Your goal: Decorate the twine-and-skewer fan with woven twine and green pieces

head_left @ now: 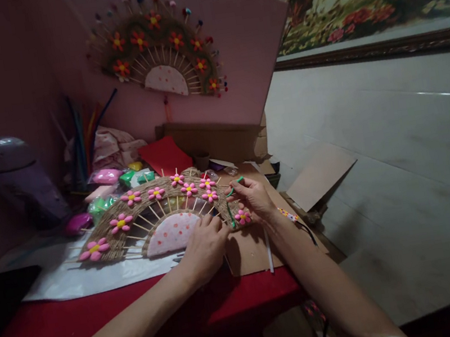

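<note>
A fan-shaped craft [173, 233] wound with brown twine lies in front of me, with thin wooden sticks, pink clay flowers [120, 223] and a spotted white half-circle at its base. My left hand [206, 248] is closed over the fan's lower right part, fingers curled on the sticks; its fingertips are partly hidden. Above the fan's right end, my right hand [255, 198] pinches a thin green clay strip [230, 208] between thumb and fingers. The strip hangs down onto the twine, its lower end beside my left thumb and a pink flower [242, 217].
Bagged clay [107, 177] in several colours lies behind the fan, near coloured pipe cleaners [84, 139]. A finished fan [159, 53] hangs on a pink board [238, 35]. Cardboard [251, 252] and a white stick [269, 252] lie at the right, on the red tablecloth [103, 318].
</note>
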The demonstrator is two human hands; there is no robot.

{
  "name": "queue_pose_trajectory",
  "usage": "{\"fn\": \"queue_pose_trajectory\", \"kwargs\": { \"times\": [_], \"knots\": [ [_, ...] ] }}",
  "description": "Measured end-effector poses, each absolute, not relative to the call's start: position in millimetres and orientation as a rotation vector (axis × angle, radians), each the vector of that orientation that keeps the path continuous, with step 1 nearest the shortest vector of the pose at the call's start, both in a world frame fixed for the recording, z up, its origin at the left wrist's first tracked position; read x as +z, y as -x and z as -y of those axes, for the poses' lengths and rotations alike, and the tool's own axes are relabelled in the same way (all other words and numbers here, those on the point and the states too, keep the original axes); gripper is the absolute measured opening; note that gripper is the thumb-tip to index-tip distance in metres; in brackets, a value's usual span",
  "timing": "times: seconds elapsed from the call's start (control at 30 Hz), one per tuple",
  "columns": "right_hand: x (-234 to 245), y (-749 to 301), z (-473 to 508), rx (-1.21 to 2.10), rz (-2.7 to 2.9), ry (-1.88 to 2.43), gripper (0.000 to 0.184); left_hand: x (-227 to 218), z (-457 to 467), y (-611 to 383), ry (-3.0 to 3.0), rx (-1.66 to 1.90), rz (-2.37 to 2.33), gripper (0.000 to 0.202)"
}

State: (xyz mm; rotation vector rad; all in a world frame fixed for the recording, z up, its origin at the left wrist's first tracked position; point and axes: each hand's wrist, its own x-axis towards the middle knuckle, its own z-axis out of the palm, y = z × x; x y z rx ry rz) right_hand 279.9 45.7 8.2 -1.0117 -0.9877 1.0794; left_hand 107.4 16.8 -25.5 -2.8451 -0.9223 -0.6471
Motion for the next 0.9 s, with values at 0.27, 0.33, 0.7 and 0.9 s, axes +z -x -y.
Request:
{"fn": "queue_pose_trajectory", "kwargs": {
  "times": [0.27,0.33,0.7,0.9],
  "knots": [
    [0.4,-280.6,-49.3,1.119,0.994,0.985,0.032,-15.5,-31.4,-111.6,2.828,-0.505,0.784,0.018],
    [-0.4,-279.9,-48.6,1.126,0.987,0.978,0.033,-16.2,-33.1,-113.5,2.815,-0.517,0.736,0.022],
    [-5.8,-283.9,-49.4,1.163,0.905,0.923,0.034,-21.6,-26.9,-121.5,2.762,-0.487,0.669,0.027],
    [-5.5,-285.9,-48.8,1.159,0.888,0.914,0.033,-24.3,-34.8,-119.3,2.753,-0.58,0.762,0.028]
  ]
}}
